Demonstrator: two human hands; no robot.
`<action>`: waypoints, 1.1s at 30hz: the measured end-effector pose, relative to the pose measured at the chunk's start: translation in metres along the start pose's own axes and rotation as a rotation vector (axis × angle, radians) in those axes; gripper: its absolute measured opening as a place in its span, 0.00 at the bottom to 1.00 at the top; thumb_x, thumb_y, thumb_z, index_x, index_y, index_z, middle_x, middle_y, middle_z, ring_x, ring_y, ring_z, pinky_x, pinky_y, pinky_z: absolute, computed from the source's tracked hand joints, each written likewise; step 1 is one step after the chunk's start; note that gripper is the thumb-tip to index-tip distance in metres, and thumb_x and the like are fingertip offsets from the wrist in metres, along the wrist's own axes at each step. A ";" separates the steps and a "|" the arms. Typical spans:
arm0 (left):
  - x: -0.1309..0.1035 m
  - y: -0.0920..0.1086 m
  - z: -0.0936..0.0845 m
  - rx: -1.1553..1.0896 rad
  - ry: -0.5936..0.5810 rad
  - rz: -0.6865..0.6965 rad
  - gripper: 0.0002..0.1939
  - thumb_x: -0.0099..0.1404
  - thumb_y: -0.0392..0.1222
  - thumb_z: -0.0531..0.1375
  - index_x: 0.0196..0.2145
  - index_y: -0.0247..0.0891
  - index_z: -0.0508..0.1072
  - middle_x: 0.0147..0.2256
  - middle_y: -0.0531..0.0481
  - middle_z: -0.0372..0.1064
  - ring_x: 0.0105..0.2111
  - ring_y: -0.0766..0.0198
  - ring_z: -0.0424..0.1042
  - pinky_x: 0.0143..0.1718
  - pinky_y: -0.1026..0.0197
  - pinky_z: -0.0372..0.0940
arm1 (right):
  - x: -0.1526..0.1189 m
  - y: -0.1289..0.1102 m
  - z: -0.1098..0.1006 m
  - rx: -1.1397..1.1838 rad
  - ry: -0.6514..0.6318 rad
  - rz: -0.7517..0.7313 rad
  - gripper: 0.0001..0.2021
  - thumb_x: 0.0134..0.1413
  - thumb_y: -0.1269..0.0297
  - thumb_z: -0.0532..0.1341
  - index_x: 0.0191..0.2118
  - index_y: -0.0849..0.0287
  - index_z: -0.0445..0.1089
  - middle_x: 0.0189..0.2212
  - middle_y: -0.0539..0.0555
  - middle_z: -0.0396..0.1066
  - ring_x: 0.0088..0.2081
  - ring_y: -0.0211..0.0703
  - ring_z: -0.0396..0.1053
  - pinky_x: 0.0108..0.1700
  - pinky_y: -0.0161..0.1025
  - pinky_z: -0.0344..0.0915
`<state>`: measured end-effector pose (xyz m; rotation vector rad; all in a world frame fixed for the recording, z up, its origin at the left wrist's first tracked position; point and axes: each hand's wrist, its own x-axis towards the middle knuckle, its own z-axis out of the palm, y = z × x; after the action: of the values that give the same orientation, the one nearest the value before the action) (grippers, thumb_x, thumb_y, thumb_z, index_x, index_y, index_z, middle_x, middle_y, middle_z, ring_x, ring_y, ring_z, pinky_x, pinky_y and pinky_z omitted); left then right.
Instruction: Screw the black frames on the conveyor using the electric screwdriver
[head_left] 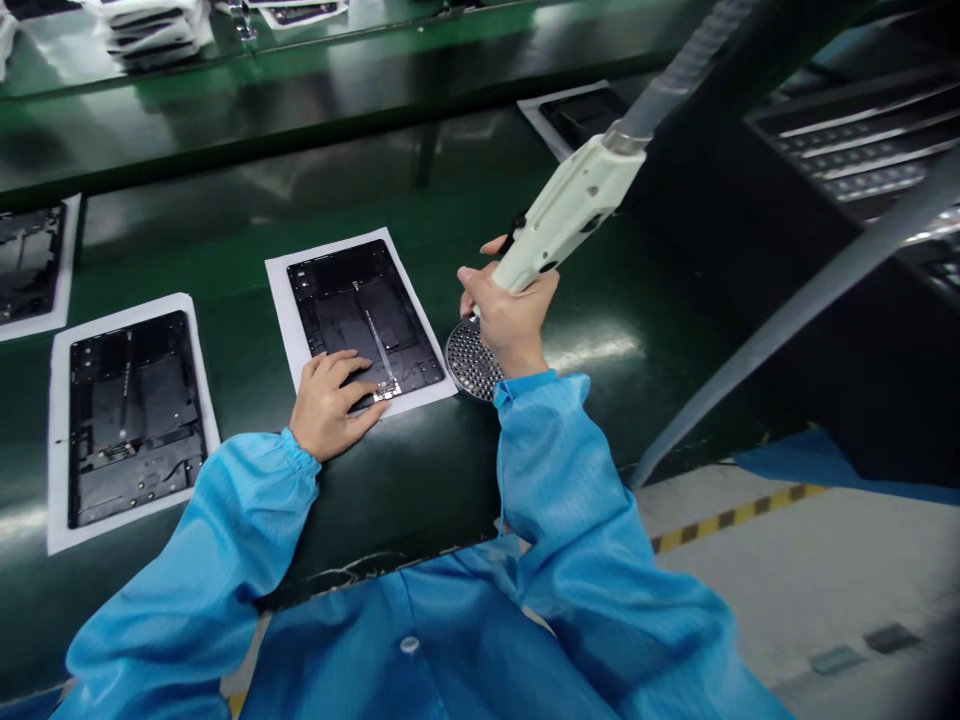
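A black tablet housing (349,320) lies on a white sheet (287,300) in front of me. My left hand (334,402) rests on its lower left part with fingers spread, the fingertips touching a small circuit board (388,390) at the housing's lower edge. To the right, my right hand (514,310) is wrapped round the lower end of a pale green electric screwdriver (570,210), which is tilted. Its lower end points at a round metal dish with many holes (471,358), beside the sheet's right corner. The screwdriver's tip is mostly hidden by my hand.
Another housing (139,415) on a white sheet lies to the left, with a further one (30,262) behind it. One more (581,115) lies at the back right. A grey hose (795,310) crosses the right side. Wrapped stacks (154,30) stand on the rear shelf.
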<state>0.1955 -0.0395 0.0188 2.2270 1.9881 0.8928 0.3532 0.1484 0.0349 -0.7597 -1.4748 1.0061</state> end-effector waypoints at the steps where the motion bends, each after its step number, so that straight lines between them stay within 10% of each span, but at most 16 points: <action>1: 0.000 -0.001 -0.001 -0.009 -0.021 0.007 0.12 0.63 0.50 0.61 0.36 0.42 0.79 0.46 0.43 0.73 0.52 0.49 0.69 0.55 0.40 0.57 | 0.000 -0.001 0.000 -0.011 -0.001 0.002 0.14 0.48 0.54 0.66 0.34 0.52 0.61 0.15 0.40 0.57 0.14 0.33 0.60 0.19 0.36 0.59; 33: 0.007 0.001 0.002 0.080 -0.195 -0.110 0.18 0.66 0.48 0.57 0.51 0.44 0.75 0.59 0.40 0.63 0.62 0.41 0.56 0.59 0.31 0.48 | -0.067 -0.041 0.063 0.089 -0.284 0.035 0.11 0.48 0.62 0.66 0.36 0.53 0.63 0.14 0.40 0.64 0.17 0.37 0.65 0.33 0.43 0.72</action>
<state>0.1972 -0.0324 0.0205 2.1253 2.0651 0.5702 0.3044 0.0604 0.0434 -0.5979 -1.6494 1.2372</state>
